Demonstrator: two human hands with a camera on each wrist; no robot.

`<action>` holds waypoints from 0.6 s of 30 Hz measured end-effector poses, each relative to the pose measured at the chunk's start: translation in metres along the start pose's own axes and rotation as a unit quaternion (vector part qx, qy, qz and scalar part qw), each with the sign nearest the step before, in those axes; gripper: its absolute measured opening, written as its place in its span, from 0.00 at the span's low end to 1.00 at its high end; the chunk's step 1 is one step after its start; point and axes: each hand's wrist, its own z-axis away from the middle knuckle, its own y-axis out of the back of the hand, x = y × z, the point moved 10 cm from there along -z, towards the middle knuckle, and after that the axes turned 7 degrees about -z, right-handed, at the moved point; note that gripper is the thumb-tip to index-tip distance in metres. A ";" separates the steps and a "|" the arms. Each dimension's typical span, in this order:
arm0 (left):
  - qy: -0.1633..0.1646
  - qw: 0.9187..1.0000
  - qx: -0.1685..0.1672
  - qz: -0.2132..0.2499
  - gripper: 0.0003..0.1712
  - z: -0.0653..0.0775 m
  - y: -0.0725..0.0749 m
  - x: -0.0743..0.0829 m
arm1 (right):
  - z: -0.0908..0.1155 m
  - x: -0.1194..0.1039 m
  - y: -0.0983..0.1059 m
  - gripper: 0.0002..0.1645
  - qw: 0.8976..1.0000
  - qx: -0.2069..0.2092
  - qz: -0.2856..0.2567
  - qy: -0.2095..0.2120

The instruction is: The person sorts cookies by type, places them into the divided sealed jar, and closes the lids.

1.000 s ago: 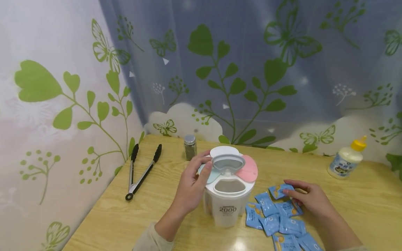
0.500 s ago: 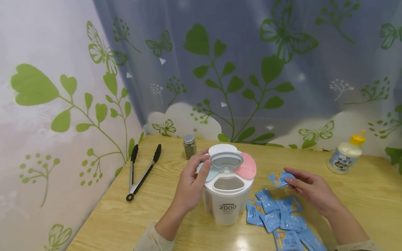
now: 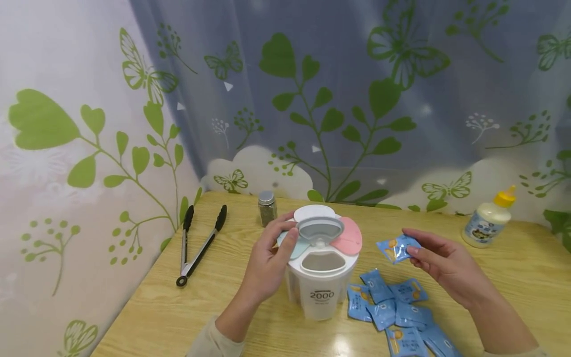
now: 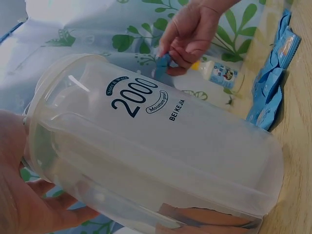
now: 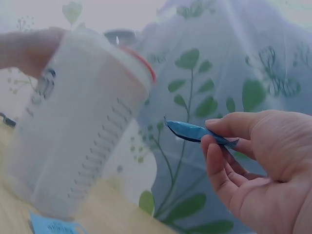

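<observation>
The right hand (image 3: 448, 267) pinches a small blue packet (image 3: 397, 248) between thumb and fingers, holding it above the counter (image 3: 147, 317) to the right of a clear plastic container (image 3: 320, 297); packet and container are apart. In the right wrist view the packet is seen edge-on, gripped at one end, the other end pointing left toward the container. The left hand (image 3: 267, 260) grips the container's left side at the top, thumb on the lid (image 3: 308, 262) and the other fingers curved around the rim. The container stands upright, marked "2000", with "Moisture-proof" and "BEIKEJIA" readable in the left wrist view. Its near section is uncovered, and a grey flap (image 3: 320, 229) stands raised behind that opening. The other sections of the lid are covered: pale blue on the left, white at the far side, pink on the right. A brown patch (image 4: 204, 219) shows low on the container in the left wrist view, but whether it lies inside or behind cannot be told. Just right of the container, a loose pile of blue packets (image 3: 394, 312) lies on the counter, some overlapping. Farther left rest tongs (image 3: 201, 252) with their legs spread, tips pointing to the far side. A small grey-lidded jar (image 3: 267, 212) stands beyond the left hand, and a yellow-capped bottle (image 3: 485, 225) stands at far right, before a leaf-patterned curtain (image 3: 214, 114).
</observation>
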 end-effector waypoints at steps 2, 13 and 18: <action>0.001 1.000 0.002 0.003 0.14 0.000 0.001 0.000 | 0.002 -0.007 -0.007 0.27 1.000 -0.008 0.001 0.008; 0.003 1.000 0.001 0.008 0.15 0.000 0.000 -0.001 | 0.006 -0.024 -0.039 0.30 0.997 -0.067 -0.026 0.023; 0.012 1.000 -0.003 0.021 0.16 0.000 0.000 -0.003 | 0.001 -0.023 -0.061 0.30 0.995 -0.088 -0.044 0.015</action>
